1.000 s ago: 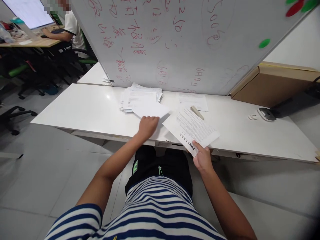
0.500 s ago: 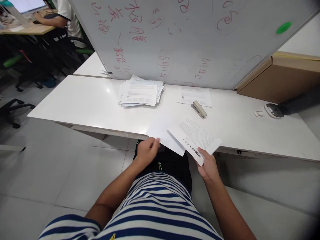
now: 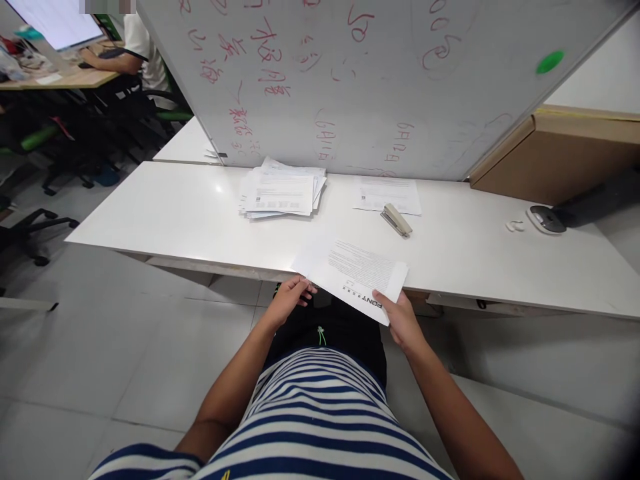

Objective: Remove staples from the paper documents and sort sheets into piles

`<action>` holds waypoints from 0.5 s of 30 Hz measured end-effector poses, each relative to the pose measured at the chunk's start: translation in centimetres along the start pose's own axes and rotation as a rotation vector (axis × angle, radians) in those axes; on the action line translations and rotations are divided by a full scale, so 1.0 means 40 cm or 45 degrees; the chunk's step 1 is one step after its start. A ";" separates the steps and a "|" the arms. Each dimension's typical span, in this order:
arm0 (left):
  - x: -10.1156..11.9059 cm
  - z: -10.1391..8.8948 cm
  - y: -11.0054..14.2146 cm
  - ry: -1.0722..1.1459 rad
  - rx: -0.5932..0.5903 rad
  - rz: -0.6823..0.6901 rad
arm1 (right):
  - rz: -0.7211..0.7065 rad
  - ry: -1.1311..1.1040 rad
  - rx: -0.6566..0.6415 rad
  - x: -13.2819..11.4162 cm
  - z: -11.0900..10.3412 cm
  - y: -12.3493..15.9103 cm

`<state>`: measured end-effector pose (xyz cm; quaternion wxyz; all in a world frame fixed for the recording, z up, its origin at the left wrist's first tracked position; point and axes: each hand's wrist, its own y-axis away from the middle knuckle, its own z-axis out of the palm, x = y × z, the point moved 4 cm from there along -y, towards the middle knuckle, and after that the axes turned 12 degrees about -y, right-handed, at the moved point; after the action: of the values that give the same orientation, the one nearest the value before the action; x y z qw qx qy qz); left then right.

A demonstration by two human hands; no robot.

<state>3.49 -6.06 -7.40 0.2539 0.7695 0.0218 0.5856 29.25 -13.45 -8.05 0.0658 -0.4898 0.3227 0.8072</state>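
Note:
At the table's front edge, printed paper sheets (image 3: 363, 267) lie partly on the white top and partly over my lap. My right hand (image 3: 400, 319) grips their lower right corner, thumb on top beside the "PONY" print. My left hand (image 3: 291, 298) pinches the left corner of the paper at the table edge. How many sheets are held together I cannot tell. Beyond them a beige stapler (image 3: 397, 221) rests on the table, next to another printed sheet (image 3: 395, 193). A loose stack of papers (image 3: 285, 191) sits to the left of it.
A whiteboard (image 3: 360, 87) with red writing stands along the back of the white table (image 3: 175, 220). At the right are a cardboard box (image 3: 550, 157), a dark-topped mouse (image 3: 547, 219) and a small white object (image 3: 515, 227). Another person's arm (image 3: 117, 62) shows at a far desk.
My right hand has moved left with its printed paper, which now overlaps the sheet in my left hand. My left hand has shifted slightly left. The view has tilted a little.

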 end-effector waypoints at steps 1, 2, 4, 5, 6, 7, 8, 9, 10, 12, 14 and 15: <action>-0.005 -0.004 -0.004 -0.016 0.017 -0.019 | -0.030 0.035 0.016 0.002 -0.001 -0.001; -0.011 -0.012 -0.011 -0.033 0.052 -0.039 | -0.045 0.031 0.016 0.005 0.001 -0.002; -0.020 -0.029 -0.026 -0.058 0.123 -0.066 | -0.007 -0.090 -0.036 0.013 0.008 -0.003; -0.023 -0.034 -0.032 -0.066 0.142 -0.068 | 0.038 -0.169 -0.073 0.018 0.012 -0.003; -0.025 -0.035 -0.036 -0.068 0.157 -0.064 | 0.082 -0.226 -0.101 0.021 0.014 -0.003; -0.026 -0.034 -0.037 -0.063 0.165 -0.060 | 0.111 -0.252 -0.109 0.023 0.013 -0.004; -0.029 -0.028 -0.035 -0.049 0.158 -0.060 | 0.127 -0.247 -0.107 0.023 0.009 -0.004; -0.034 -0.020 -0.030 -0.026 0.134 -0.066 | 0.135 -0.224 -0.102 0.021 0.002 -0.005; -0.040 -0.010 -0.023 0.003 0.090 -0.073 | 0.140 -0.200 -0.104 0.017 -0.006 -0.006; -0.055 0.009 -0.006 0.100 -0.005 -0.074 | 0.158 -0.164 -0.136 0.009 -0.026 -0.007; -0.067 0.015 0.009 0.249 -0.024 -0.039 | 0.196 -0.126 -0.189 0.003 -0.045 -0.005; -0.070 0.015 0.015 0.325 -0.008 -0.019 | 0.216 -0.104 -0.209 0.001 -0.054 -0.005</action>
<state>3.01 -7.72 -9.74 0.2556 0.6878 0.0578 0.6769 30.92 -14.58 -8.82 -0.0300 -0.4313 0.2930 0.8528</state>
